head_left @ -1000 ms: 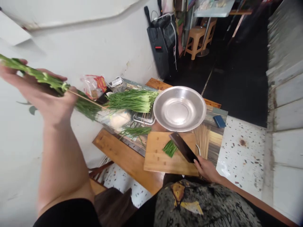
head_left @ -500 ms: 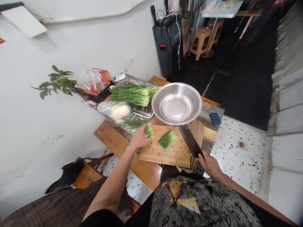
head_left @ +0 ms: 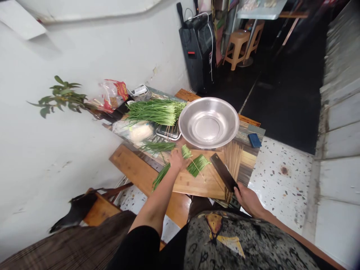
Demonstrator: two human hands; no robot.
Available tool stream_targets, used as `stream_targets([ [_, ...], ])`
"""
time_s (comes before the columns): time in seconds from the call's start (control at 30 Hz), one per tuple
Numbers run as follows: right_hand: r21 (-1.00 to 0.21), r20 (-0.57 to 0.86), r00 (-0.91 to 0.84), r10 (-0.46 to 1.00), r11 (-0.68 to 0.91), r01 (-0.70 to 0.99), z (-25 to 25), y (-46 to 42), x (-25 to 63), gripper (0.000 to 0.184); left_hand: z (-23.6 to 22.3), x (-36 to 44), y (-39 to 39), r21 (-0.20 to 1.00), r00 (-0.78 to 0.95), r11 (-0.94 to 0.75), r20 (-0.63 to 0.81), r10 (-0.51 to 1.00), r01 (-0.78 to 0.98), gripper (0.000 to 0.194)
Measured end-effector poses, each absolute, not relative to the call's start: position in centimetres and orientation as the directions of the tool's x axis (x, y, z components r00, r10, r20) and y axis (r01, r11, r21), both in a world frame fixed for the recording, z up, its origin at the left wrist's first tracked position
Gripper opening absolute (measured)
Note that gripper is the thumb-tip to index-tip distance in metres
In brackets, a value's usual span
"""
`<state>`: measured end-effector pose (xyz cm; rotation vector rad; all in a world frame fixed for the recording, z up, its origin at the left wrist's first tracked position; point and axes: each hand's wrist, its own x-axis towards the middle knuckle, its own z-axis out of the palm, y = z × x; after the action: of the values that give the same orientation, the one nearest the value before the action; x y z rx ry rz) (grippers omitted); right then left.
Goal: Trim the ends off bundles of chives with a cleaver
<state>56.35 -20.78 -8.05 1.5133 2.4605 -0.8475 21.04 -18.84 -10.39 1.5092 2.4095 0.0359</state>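
Observation:
My left hand [head_left: 177, 159] is closed around a bunch of green chives [head_left: 161, 176], its pale cut ends [head_left: 186, 151] showing past my fingers over the wooden cutting board [head_left: 197, 185]. A thin skewer [head_left: 198, 169] slants from near those fingers across the board; whether I grip it too is unclear. Just right of the bunch lies a short cut pile of chives [head_left: 198, 165]. In my right hand [head_left: 249, 200] is a dark-bladed cleaver [head_left: 224, 172], held by the handle at the board's right side, apart from the chives.
Behind the board stands a wide steel basin [head_left: 208, 123]. A large heap of chives [head_left: 156, 111] and a smaller bundle [head_left: 159, 146] lie left of it. Many bamboo skewers [head_left: 233, 155] rest at right, near a blue box [head_left: 254, 140]. A wooden bench [head_left: 135, 167] runs along the left.
My left hand has moved right with its bunch, closer to the cut pile. The thin skewer has shifted right as well. The cleaver stays at the right side, its tip slightly farther from the basin.

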Motion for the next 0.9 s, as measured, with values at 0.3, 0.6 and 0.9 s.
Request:
stream_targets([
  [0.3,-0.415,-0.394,-0.435,0.81,0.266,0.87,-8.6,-21.1,58.1,0.026,-11.0,32.2,-20.3,0.264,0.234,-0.164,-0.259,0.937,0.95,0.022],
  [0.6,-0.435,-0.375,-0.348,0.859,0.168,0.884,-9.3,-21.8,60.9,0.03,-14.2,34.8,-18.6,0.187,0.37,-0.323,-0.347,0.862,0.928,0.029],
  [0.9,-0.445,-0.347,-0.249,0.904,0.074,0.892,-10.2,-22.4,63.9,0.035,-12.6,36.9,-18.5,0.201,0.289,-0.228,-0.366,0.884,0.953,0.039],
])
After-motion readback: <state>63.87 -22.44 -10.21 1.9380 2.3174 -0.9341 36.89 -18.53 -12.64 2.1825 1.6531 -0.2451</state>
